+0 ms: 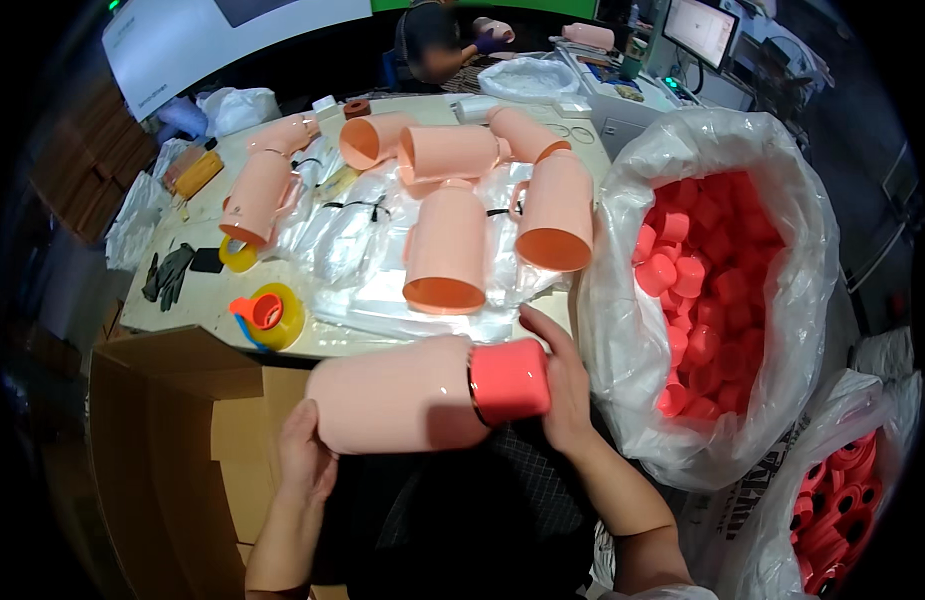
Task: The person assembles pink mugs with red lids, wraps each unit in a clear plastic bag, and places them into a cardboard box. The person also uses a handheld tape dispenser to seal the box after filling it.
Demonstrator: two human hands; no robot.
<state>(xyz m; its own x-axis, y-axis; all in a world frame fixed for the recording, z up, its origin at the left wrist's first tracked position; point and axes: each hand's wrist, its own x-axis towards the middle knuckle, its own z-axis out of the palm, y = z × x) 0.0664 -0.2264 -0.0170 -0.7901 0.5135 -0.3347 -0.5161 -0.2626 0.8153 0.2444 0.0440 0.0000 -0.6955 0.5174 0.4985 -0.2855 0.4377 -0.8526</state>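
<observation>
A pale pink plastic jug body (397, 400) lies sideways in front of me, with a brighter coral cap (510, 380) on its right end. My left hand (304, 462) cups the jug's left end from below. My right hand (562, 385) wraps around the coral cap. Both hands are held just below the table's near edge (322, 345), over my dark lap.
Several more pink jugs (447, 245) stand or lie on clear plastic bags on the table. A yellow tape dispenser (270, 315) sits near the front left. A large clear bag of coral caps (707, 270) stands to my right, a second bag (832, 505) lower right, and a cardboard box (172, 420) to my left.
</observation>
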